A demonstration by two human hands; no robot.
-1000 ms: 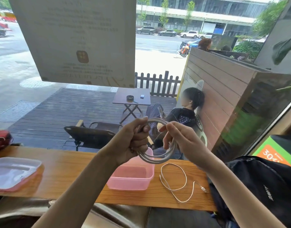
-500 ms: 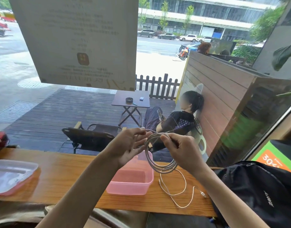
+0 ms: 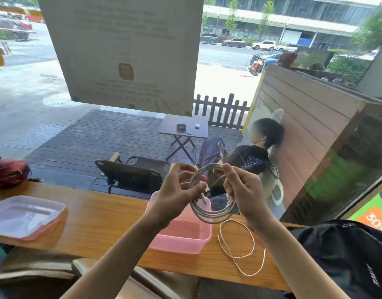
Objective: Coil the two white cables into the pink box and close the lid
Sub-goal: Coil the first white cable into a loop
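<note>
A thick white cable (image 3: 209,214), wound into a coil of several loops, hangs in the air just above the open pink box (image 3: 181,238). My left hand (image 3: 177,195) pinches the coil's left side and its loose end. My right hand (image 3: 244,190) grips the coil's right side and top. A second, thinner white cable (image 3: 242,249) lies loose on the wooden counter (image 3: 99,216), right of the box. The box's clear lid with a pink rim (image 3: 24,216) rests on the counter at far left.
A black backpack (image 3: 345,260) sits at the counter's right end. A dark red object (image 3: 10,171) lies at the far left by the window. Behind the glass are a deck, chairs and a seated person. A brown seat back lies below the counter.
The coil has been turned and tightened between both hands, staying above the box. My left hand's fingers now pinch the cable's end against the loops.
</note>
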